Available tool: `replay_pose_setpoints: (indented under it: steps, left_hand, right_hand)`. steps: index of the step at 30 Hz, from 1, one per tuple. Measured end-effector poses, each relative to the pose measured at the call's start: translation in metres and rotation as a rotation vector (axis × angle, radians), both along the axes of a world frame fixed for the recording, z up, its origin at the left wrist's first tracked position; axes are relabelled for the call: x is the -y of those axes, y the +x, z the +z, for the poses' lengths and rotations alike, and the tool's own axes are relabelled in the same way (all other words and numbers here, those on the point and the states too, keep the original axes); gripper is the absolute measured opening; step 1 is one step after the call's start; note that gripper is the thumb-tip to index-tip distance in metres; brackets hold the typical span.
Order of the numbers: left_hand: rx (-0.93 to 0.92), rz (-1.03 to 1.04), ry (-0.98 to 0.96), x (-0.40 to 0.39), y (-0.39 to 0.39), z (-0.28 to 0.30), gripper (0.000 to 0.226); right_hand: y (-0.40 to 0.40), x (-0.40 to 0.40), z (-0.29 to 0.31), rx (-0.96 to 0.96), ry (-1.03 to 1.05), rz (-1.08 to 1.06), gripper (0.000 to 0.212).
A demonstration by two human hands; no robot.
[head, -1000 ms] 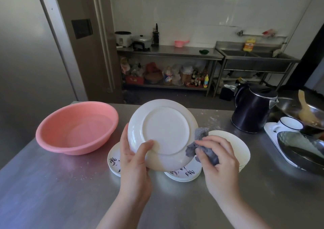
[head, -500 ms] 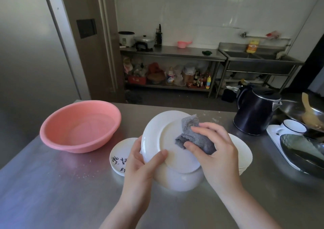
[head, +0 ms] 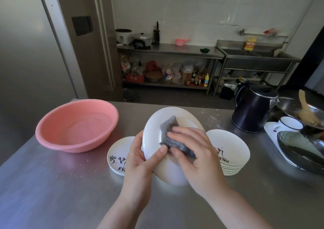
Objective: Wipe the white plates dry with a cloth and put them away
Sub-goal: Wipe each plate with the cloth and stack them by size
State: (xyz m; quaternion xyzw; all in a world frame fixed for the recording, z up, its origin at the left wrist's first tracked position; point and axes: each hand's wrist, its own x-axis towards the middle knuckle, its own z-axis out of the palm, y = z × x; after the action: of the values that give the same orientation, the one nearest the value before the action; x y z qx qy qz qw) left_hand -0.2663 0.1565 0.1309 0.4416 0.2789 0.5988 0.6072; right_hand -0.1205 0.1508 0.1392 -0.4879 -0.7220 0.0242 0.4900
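A plain white plate [head: 157, 123] is held tilted above the steel counter, its underside turned toward me. My left hand [head: 140, 160] grips its left rim, thumb across the face. My right hand [head: 194, 155] presses a grey cloth [head: 169, 132] flat against the middle of the plate. Behind the plate on the right stands a stack of white plates with black script [head: 229, 151]. A smaller stack of patterned plates [head: 117, 156] lies to the left, partly hidden by my left hand.
A pink plastic basin [head: 77, 125] sits at the left of the steel counter [head: 52, 190]. A black kettle [head: 252, 109] stands at the back right. At the right edge are a white tray [head: 273, 141] with a mug [head: 289, 125], a dark pan [head: 301, 151] and a wok with a spatula [head: 306, 111].
The plate has dropped lower and tipped flatter. My right hand has carried the cloth from the plate's right rim onto its middle and now lies spread over it.
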Motion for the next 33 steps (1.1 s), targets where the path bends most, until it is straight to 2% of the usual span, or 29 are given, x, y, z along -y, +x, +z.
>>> replay_pose_setpoints:
  steps: [4, 7, 11, 15, 17, 20, 22, 24, 26, 29, 33]
  left_hand:
    - [0.039, 0.014, -0.038, -0.002, -0.003, -0.004, 0.047]
    - [0.040, 0.033, -0.075, -0.003, -0.007, -0.007, 0.048]
    - [-0.002, 0.012, -0.058, -0.001, -0.005, -0.007, 0.050]
    - [-0.010, -0.013, -0.060, 0.000, -0.002, -0.009, 0.048]
    - [-0.030, 0.006, -0.052, 0.001, -0.003, -0.010, 0.047]
    - [-0.044, 0.036, -0.061, 0.001, -0.006, -0.012, 0.048]
    - [-0.052, 0.038, -0.060, 0.000, -0.006, -0.013, 0.049]
    - [-0.046, 0.030, -0.071, 0.000, -0.005, -0.013, 0.048]
    - [-0.040, 0.017, -0.084, 0.001, -0.003, -0.015, 0.046]
    - [-0.040, -0.019, -0.093, 0.004, 0.000, -0.019, 0.046]
    - [-0.031, -0.031, -0.097, 0.008, 0.003, -0.022, 0.048]
  right_hand:
    - [0.009, 0.012, -0.011, 0.079, 0.005, 0.032, 0.024]
    - [0.022, 0.014, -0.020, 0.122, 0.026, -0.059, 0.023]
    - [0.030, 0.003, -0.017, 0.055, -0.002, -0.232, 0.025]
    - [0.030, -0.002, -0.012, 0.066, -0.105, -0.219, 0.026]
    - [0.030, 0.001, -0.008, -0.044, -0.197, -0.181, 0.022]
    - [0.032, 0.010, 0.012, -0.487, -0.381, -0.001, 0.017]
    - [0.034, 0.014, 0.024, -0.649, -0.522, 0.128, 0.013]
    - [0.036, 0.012, 0.028, -0.588, -0.643, 0.203, 0.014]
    - [0.037, 0.008, 0.023, -0.474, -0.682, 0.157, 0.032]
    - [0.034, 0.002, 0.012, -0.384, -0.496, -0.113, 0.041]
    - [0.021, -0.002, 0.001, -0.199, -0.127, -0.375, 0.034]
